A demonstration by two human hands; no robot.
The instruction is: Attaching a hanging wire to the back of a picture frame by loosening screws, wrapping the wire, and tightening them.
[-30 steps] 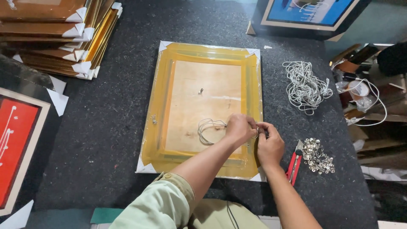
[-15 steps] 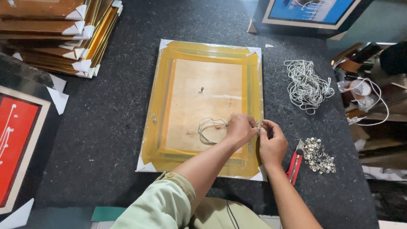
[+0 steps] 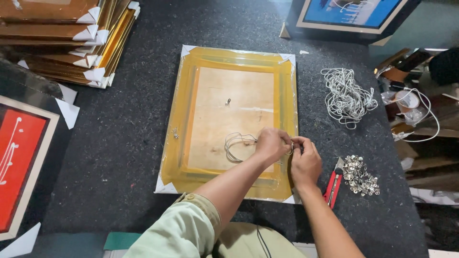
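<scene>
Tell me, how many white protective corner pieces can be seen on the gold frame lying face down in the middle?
4 show, one at each corner of the gold frame: top left, top right, bottom left, and bottom right, partly behind the right hand.

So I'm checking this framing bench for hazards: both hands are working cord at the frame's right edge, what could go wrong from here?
The loose cord loops on the frame back might tangle while the left hand and right hand pull. The red cutter lies close beside the right wrist and could get bumped. The pile of metal fittings may scatter if knocked.
</scene>
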